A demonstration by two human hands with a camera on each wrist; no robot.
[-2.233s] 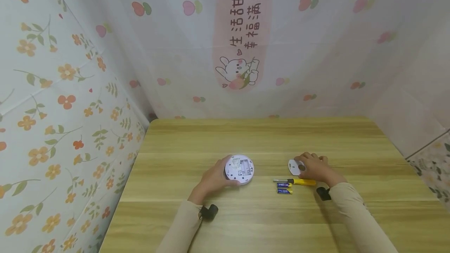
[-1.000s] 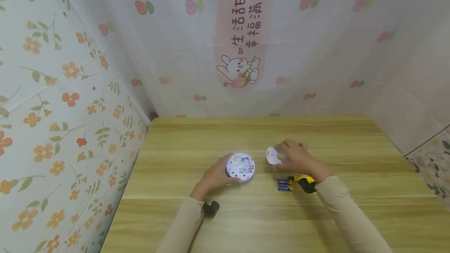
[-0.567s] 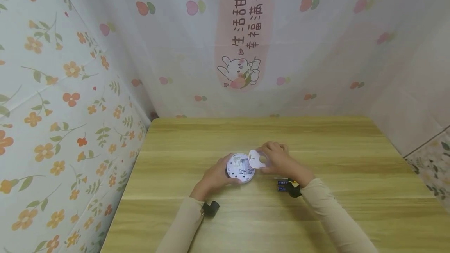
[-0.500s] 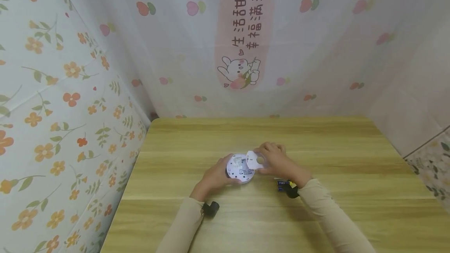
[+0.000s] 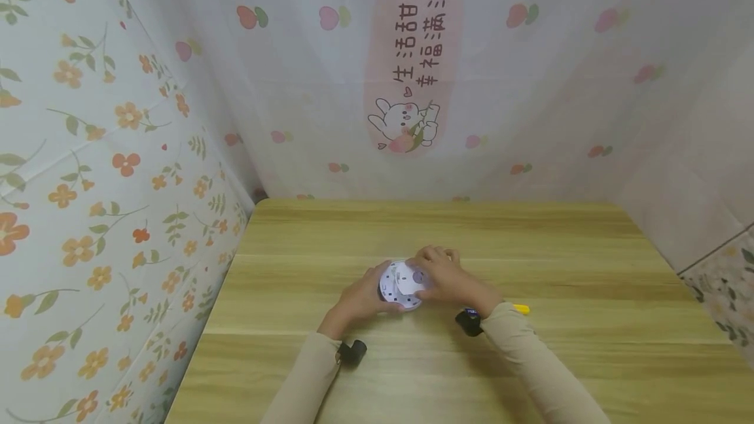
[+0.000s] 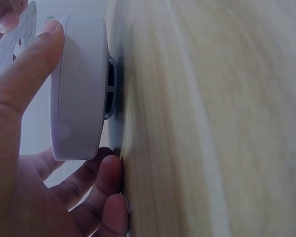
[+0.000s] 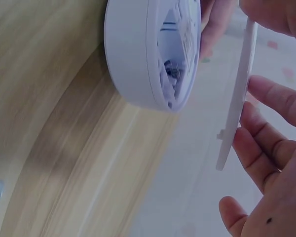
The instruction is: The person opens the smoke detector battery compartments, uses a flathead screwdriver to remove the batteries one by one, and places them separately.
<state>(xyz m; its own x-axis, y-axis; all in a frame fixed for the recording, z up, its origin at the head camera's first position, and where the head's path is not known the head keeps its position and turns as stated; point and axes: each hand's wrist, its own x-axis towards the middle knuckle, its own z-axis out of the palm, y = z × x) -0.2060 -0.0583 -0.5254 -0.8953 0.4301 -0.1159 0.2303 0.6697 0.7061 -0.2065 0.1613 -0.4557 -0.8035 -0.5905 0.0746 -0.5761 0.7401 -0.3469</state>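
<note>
My left hand (image 5: 362, 293) grips a round white smoke alarm (image 5: 390, 293) by its left side, its back face up. Its thumb lies along the rim; in the left wrist view the alarm (image 6: 81, 89) has a dark slotted part towards the tabletop. My right hand (image 5: 444, 277) pinches a thin white mounting plate (image 5: 405, 282) with a round hole, held over the back face. A gap separates the plate (image 7: 237, 98) from the alarm (image 7: 130, 54) in the right wrist view, where an uncovered battery compartment (image 7: 171, 54) with a metal spring shows.
Right of the hands lie a blue battery (image 5: 472, 311), mostly behind the wrist camera (image 5: 469, 323), and a screwdriver with a yellow handle (image 5: 521, 309), largely hidden by the right arm. The wooden table (image 5: 330, 234) backs onto a printed curtain (image 5: 294, 97).
My right hand has carried the mounting plate leftwards from beside the screwdriver to over the alarm. The right forearm now hides most of the batteries. My left hand keeps its hold on the alarm.
</note>
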